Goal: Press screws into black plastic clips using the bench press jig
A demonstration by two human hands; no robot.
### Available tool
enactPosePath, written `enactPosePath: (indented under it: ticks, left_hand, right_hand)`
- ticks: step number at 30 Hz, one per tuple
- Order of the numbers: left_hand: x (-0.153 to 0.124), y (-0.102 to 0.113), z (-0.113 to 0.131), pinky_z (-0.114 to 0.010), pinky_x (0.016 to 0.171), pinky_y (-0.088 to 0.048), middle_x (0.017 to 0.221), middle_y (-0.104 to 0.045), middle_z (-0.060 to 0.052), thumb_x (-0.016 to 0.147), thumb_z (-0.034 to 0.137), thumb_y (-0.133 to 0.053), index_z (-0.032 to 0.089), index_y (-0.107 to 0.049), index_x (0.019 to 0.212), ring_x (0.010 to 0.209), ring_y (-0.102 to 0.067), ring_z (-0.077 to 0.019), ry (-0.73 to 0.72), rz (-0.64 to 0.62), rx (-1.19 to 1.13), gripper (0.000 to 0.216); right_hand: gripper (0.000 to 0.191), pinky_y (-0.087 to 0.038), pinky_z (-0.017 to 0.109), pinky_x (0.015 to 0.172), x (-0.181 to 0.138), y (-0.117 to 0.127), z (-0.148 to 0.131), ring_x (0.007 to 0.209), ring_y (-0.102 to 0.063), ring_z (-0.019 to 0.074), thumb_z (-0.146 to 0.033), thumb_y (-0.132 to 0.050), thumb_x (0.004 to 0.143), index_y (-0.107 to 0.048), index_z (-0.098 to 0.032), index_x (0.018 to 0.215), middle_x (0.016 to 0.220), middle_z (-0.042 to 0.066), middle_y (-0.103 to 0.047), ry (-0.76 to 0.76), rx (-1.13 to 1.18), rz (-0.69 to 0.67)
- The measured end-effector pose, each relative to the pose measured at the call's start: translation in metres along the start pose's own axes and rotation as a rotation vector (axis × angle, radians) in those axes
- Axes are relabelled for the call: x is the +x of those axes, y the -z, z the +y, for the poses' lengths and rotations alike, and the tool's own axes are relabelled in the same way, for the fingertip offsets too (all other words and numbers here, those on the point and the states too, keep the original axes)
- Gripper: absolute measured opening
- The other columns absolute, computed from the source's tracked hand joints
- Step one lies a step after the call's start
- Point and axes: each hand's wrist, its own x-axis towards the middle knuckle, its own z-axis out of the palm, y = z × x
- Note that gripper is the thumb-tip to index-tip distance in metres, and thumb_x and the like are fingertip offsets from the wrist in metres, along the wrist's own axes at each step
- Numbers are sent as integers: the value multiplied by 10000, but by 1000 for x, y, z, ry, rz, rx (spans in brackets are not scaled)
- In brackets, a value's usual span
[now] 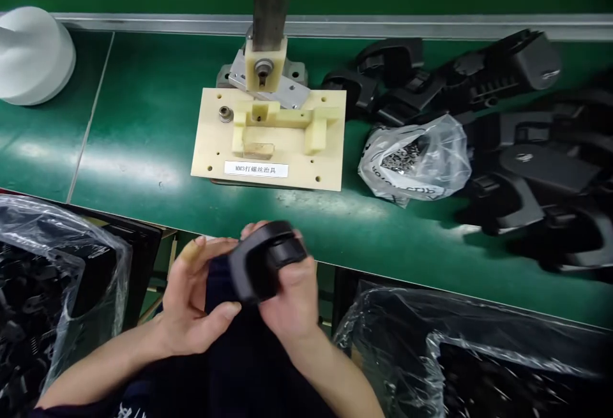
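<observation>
Black part (261, 261) between both hands' grip

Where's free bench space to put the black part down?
Bare green mat between the white dome and the jig plate, plus the front strip below the jig. Right side is crowded: screw bag and black housings.

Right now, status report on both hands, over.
Left hand and right hand both gripping black plastic part below the bench edge. Cream jig unloaded. Nothing between.
</observation>
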Motion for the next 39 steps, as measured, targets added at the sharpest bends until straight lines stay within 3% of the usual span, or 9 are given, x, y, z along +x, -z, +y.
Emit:
enactPosePath:
  ticks: [5, 7, 12, 19, 22, 25, 28, 31, 39]
  left_hand:
    - [-8, -2, -8, -485, 1046, -522, 1316, -570, -158, 836, 129, -614, 259, -251, 1522, 1198, -606, -286, -71, -124, 27, 787]
    - [-12, 1, -9, -461, 1019, -543, 1276, -594, -168, 847, 119, -591, 240, -271, 1518, 1161, -628, -278, -76, -97, 37, 753]
    - [-17, 14, -11, -406, 1004, -550, 1232, -632, -159, 861, 76, -563, 216, -294, 1509, 1153, -632, -249, 2, -25, 66, 715]
    - [-15, 23, -14, -327, 1018, -530, 1222, -609, -141, 866, 22, -518, 181, -297, 1501, 1149, -621, -201, 24, 42, 110, 691]
    - [0, 28, -18, -364, 951, -567, 1188, -618, -156, 852, 14, -530, 171, -312, 1495, 1100, -643, -224, -61, 45, 194, 696]
    - [26, 36, -21, -388, 896, -587, 1163, -620, -155, 816, -22, -555, 179, -363, 1470, 1081, -649, -247, -204, 59, 292, 711]
    - [57, 47, -25, -349, 810, -608, 1146, -636, -139, 783, -41, -577, 190, -444, 1413, 1033, -660, -241, -345, 88, 450, 684]
    - [87, 53, -30, -316, 774, -607, 1105, -663, -127, 777, -34, -575, 158, -542, 1296, 971, -672, -223, -456, 114, 575, 555]
    - [126, 42, -61, -365, 823, -579, 1073, -661, -122, 842, 68, -528, 154, -583, 1114, 976, -658, -224, -499, 135, 663, 291]
  right_hand:
    - [512, -541, 463, 881, 72, 18, -61, 978, -622, 251, -618, -689, 783, -527, -238, 1086, 1033, 76, -585, 865, -734, 289]
    - [491, -502, 486, 943, 104, 21, -78, 1036, -605, 272, -577, -703, 792, -563, -207, 1083, 1036, 88, -607, 1031, -1174, 94]
    - [447, -461, 489, 995, 151, 13, -87, 1097, -578, 267, -506, -516, 949, -555, -196, 1269, 1131, 89, -617, 1014, -1711, -363]
    - [570, -347, 590, 1100, 153, 5, -75, 1355, -389, 352, -555, -330, 994, -467, -202, 1420, 1396, 171, -468, 852, -1957, -320]
    - [573, -243, 634, 1152, 143, 5, -76, 1443, -278, 352, -527, -310, 1006, -402, -198, 1467, 1500, 160, -382, 781, -1982, -306]
    - [511, -302, 588, 1153, 131, 13, -80, 1410, -378, 294, -458, -283, 1029, -505, -155, 1375, 1455, 145, -469, 846, -1816, -212]
    - [413, -302, 555, 1172, 123, 20, -91, 1176, -624, 238, -353, -333, 1033, -699, -162, 1026, 1037, 75, -726, 998, -1501, 69]
    - [349, -335, 534, 1167, 121, 19, -107, 938, -717, 211, -296, -440, 996, -721, -192, 817, 739, 10, -717, 1029, -1322, 252]
    - [200, -467, 481, 1066, 125, 13, -152, 869, -718, 198, -242, -572, 912, -738, -203, 809, 782, 20, -727, 992, -1157, 331]
